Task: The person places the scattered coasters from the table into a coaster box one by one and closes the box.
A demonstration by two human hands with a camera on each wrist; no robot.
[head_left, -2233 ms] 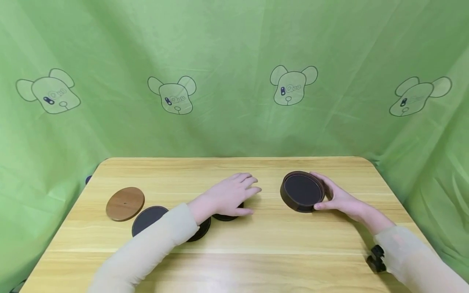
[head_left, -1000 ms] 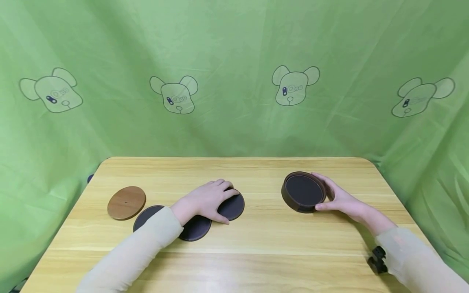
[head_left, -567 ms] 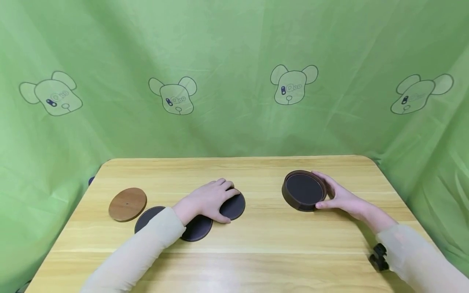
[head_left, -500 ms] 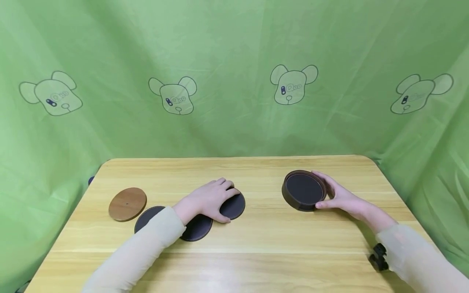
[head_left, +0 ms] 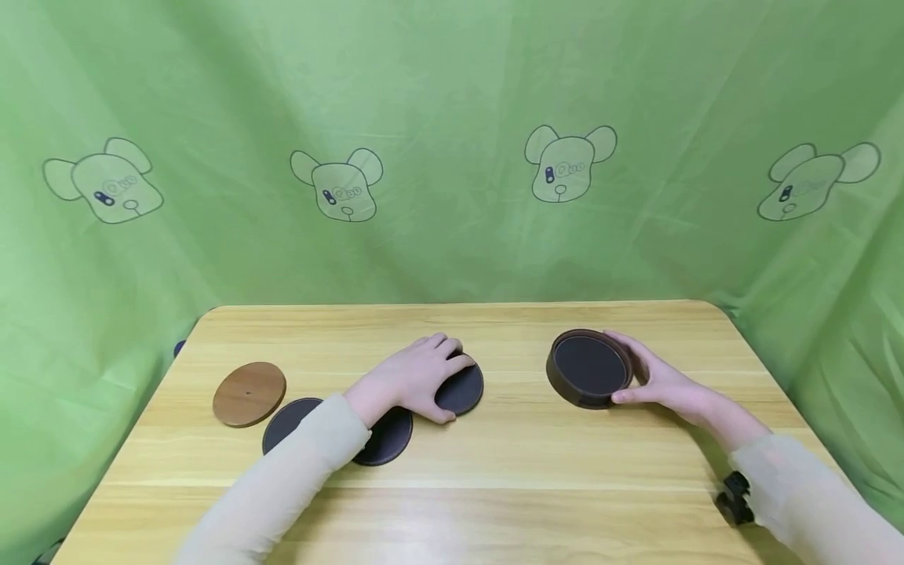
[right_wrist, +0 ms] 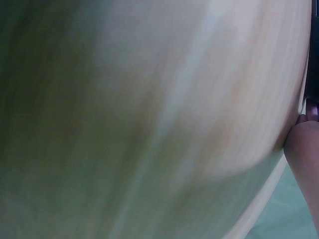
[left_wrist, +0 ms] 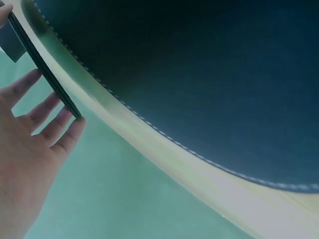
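Note:
My left hand (head_left: 417, 378) holds a round dark coaster (head_left: 466, 392) by its edge, fingers at the far side and thumb at the near side. In the left wrist view this coaster (left_wrist: 47, 69) appears edge-on against the fingertips, raised at a slant. On the right, my right hand (head_left: 660, 384) grips the side of a round dark-brown coaster holder (head_left: 563, 391), which is tilted toward me and has a dark flat disc inside. Beneath my left forearm lie two more dark coasters, one nearer the wrist (head_left: 397, 439) and one farther left (head_left: 282, 424), both partly covered.
A brown wooden disc (head_left: 249, 392) with a small central mark lies at the table's left. The pale wood table (head_left: 508, 502) has rounded far corners. Behind it hangs a green curtain (head_left: 452, 251) printed with bear heads.
My left hand came back from the right, took hold of the rightmost dark coaster and has now shifted it slightly right and up. My right hand and the holder have stayed nearly still.

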